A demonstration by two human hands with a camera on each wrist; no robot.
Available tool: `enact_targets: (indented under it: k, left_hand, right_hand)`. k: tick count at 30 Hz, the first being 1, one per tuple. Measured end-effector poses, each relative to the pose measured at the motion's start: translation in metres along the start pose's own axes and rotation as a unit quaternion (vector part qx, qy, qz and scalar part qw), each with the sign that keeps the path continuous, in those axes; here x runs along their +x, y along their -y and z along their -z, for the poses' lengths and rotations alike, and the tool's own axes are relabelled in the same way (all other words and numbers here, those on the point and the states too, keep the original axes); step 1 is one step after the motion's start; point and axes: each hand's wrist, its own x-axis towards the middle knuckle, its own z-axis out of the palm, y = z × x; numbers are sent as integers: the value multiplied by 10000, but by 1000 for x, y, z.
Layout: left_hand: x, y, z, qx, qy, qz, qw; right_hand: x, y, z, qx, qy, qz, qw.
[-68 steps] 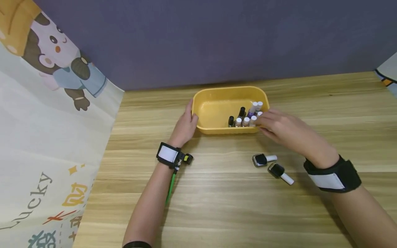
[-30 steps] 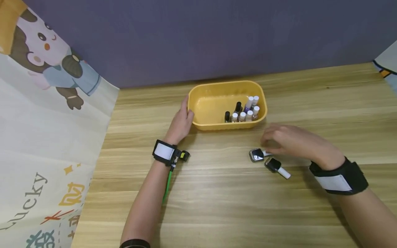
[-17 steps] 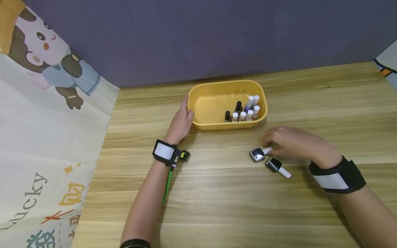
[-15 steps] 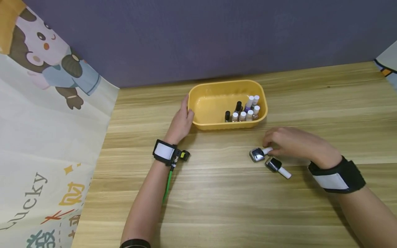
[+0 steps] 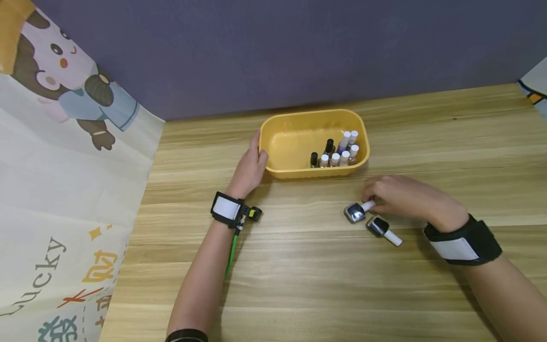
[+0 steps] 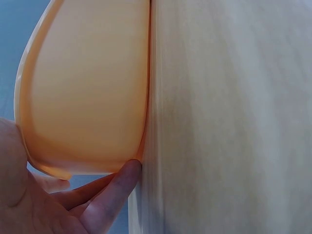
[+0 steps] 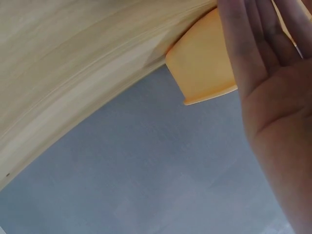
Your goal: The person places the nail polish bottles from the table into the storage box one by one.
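Presently my left hand (image 5: 249, 170) grips the tub (image 5: 312, 174), right hand (image 5: 403, 198) pinches a bottle cap (image 5: 367, 206) so narrow it may slip.

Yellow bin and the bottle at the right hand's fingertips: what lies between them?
In the head view, only bare wooden table lies between the yellow bin and that bottle.
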Motion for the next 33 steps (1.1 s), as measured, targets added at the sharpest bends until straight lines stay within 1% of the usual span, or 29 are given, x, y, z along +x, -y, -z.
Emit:
enact_targets:
  k: [15, 19, 26, 33]
  left_hand:
    - [0, 0, 0, -17, 13, 49, 10000]
    - [0, 0, 0, -41, 17, 40, 10000]
    - [0, -1, 2, -33, 23, 33, 10000]
    - [-2, -2, 2, -144, 62, 40, 9999]
  right_hand:
    - [-2, -3, 2, 313, -31, -1, 9995]
    - [-1, -3, 2, 374, -74, 56, 9993]
    - [-1, -3, 3, 777, -246, 243, 9964]
    - [-2, 2, 7, 1083, -263, 178, 9936]
